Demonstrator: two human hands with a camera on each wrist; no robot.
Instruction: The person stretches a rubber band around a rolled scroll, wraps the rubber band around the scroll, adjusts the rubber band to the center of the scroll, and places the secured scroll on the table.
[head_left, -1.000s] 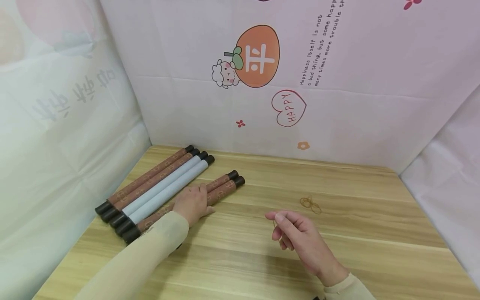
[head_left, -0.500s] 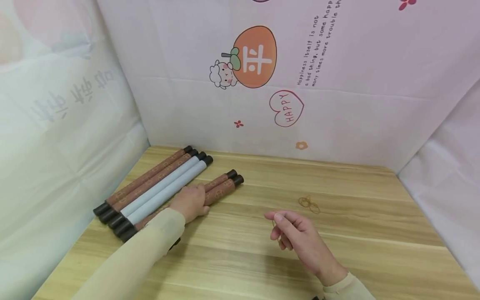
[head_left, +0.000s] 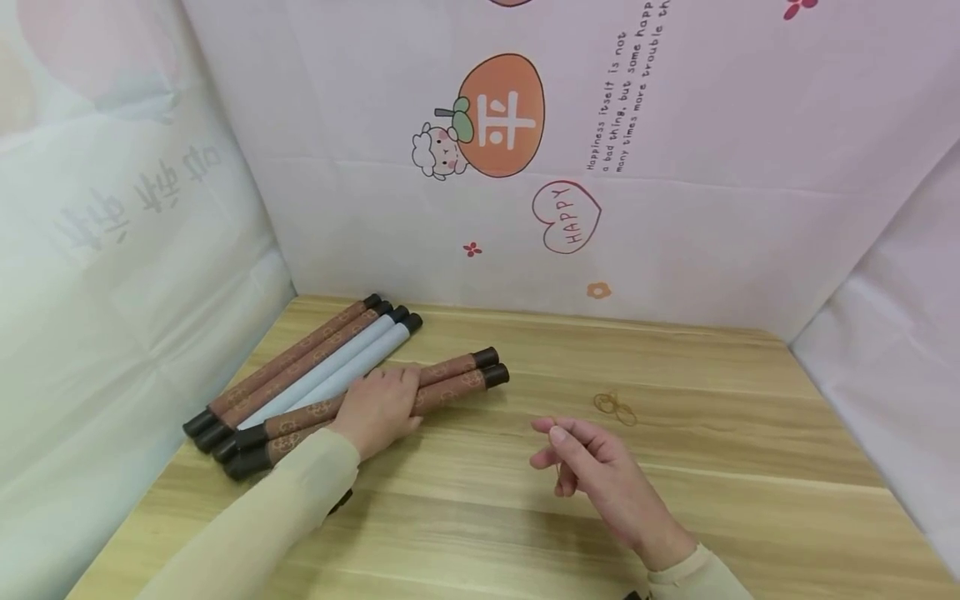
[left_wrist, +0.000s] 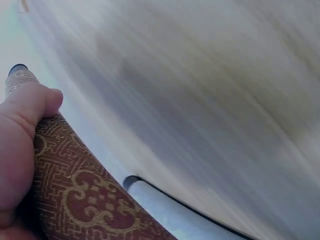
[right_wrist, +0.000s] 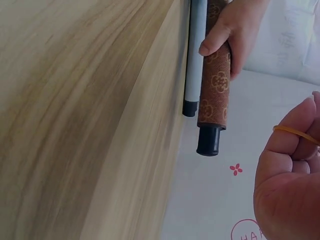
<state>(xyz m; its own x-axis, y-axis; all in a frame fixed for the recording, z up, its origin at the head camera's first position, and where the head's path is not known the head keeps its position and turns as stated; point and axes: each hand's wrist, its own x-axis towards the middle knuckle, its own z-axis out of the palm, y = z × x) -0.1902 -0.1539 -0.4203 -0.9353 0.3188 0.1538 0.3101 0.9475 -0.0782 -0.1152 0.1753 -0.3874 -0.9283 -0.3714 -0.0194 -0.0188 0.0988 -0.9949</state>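
Observation:
Two brown patterned scrolls [head_left: 453, 392] with black end knobs lie side by side in the grip of my left hand [head_left: 378, 410]. In the left wrist view the thumb wraps over the brown scroll [left_wrist: 95, 195] with a gold motif. The right wrist view shows the scroll raised off the wooden table. My right hand [head_left: 603, 479] is held over the table to the right, fingers curled, with a thin yellow rubber band [right_wrist: 292, 131] looped at its fingers. The held scrolls partly cover the two pale blue scrolls [head_left: 348, 364] behind them.
Two more brown scrolls [head_left: 300, 354] rest at the left beside the blue ones. A small tangle of rubber bands [head_left: 615, 408] lies on the wooden table [head_left: 712, 467] to the right. Printed cloth [head_left: 375, 225] walls in the back and sides.
The left hand has lifted the two brown scrolls, and their far ends have shifted right while their near ends now overlap the blue scrolls. Fingers of the right hand have spread slightly.

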